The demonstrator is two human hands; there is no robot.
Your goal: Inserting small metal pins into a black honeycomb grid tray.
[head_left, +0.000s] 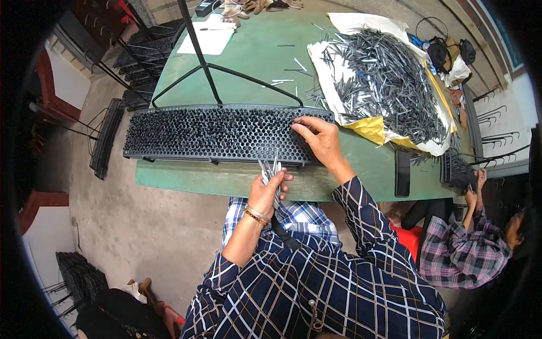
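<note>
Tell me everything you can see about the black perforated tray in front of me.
The tray is long, narrow and dark, metal or plastic by its look, with rows of round holes. Dark pieces crowd its left and middle; holes toward the front right look bare. It lies lengthwise across the green table, with a forked black rod frame rising at its back edge. Your right hand's fingertips are at its right part; whether they touch it is unclear.
</note>
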